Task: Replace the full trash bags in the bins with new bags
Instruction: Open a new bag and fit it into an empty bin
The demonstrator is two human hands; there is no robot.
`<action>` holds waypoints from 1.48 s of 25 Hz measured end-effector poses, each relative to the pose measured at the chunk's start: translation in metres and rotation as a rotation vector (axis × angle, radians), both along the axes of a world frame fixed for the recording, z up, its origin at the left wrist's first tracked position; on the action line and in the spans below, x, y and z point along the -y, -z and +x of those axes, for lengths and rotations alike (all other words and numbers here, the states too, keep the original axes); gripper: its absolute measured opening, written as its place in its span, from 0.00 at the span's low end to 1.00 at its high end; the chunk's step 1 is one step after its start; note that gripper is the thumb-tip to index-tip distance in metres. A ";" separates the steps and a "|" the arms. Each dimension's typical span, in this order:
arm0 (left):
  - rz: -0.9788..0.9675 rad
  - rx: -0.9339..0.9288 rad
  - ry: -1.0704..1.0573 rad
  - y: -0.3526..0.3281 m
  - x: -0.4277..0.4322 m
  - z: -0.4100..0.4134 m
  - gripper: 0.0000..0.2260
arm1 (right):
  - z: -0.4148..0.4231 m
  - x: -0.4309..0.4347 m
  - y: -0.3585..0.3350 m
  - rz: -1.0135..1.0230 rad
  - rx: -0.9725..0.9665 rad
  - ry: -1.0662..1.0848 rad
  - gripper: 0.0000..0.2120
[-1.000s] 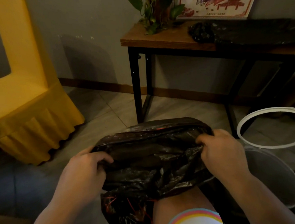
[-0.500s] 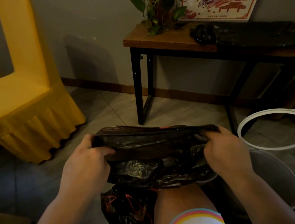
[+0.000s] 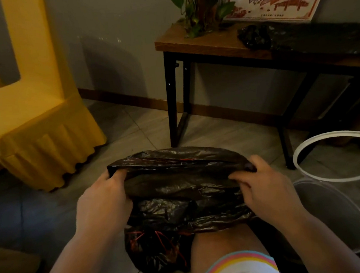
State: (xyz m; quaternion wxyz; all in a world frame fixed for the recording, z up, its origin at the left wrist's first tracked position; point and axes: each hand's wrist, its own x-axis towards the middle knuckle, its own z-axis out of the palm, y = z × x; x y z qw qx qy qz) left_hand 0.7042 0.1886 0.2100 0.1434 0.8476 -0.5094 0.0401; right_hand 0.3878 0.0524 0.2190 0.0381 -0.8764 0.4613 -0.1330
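Observation:
I hold a new black trash bag [image 3: 180, 185] stretched wide in front of me, above my knee. My left hand [image 3: 103, 203] grips its left edge and my right hand [image 3: 265, 192] grips its right edge, fingers curled into the plastic at the bag's mouth. Below it on the floor lies a full black trash bag [image 3: 156, 254] tied with red drawstrings. A pale round bin [image 3: 335, 210] stands at the right without a liner, and its white ring [image 3: 305, 148] leans above it.
A dark-legged wooden table [image 3: 201, 42] stands against the wall with a potted plant [image 3: 203, 7], a picture and more black bags [image 3: 296, 39] on top. A yellow-covered chair [image 3: 38, 126] is at the left. Tiled floor lies between.
Both hands have shifted their grip along the bag's rim and pulled its mouth wider. The view has barely moved.

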 end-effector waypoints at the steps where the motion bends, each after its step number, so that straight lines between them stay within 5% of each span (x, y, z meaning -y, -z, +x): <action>1: -0.008 0.021 -0.016 -0.001 -0.001 -0.001 0.22 | 0.000 0.000 0.001 -0.009 -0.012 0.057 0.11; 9: 0.012 -0.016 0.133 0.002 -0.008 0.004 0.16 | -0.004 0.001 0.004 -0.006 -0.111 0.221 0.09; 12: 0.072 0.026 0.138 0.005 -0.014 0.009 0.21 | -0.009 0.002 0.005 0.027 -0.163 0.263 0.12; 19: -0.118 -0.392 0.121 -0.001 -0.005 -0.002 0.14 | 0.002 0.004 0.008 0.125 0.050 0.278 0.04; 22: -0.194 -0.317 0.130 0.001 -0.006 -0.003 0.12 | 0.004 -0.002 0.006 0.026 0.155 0.240 0.03; 26: -0.025 -0.067 0.116 0.007 -0.009 0.001 0.17 | 0.000 0.000 0.007 0.064 0.008 0.271 0.06; 31: 0.141 -0.110 0.056 0.016 -0.009 0.006 0.28 | 0.006 0.000 0.014 0.105 -0.051 0.294 0.09; 37: 0.182 -0.111 0.017 0.014 -0.008 0.004 0.28 | 0.016 0.002 0.012 0.165 -0.057 0.255 0.14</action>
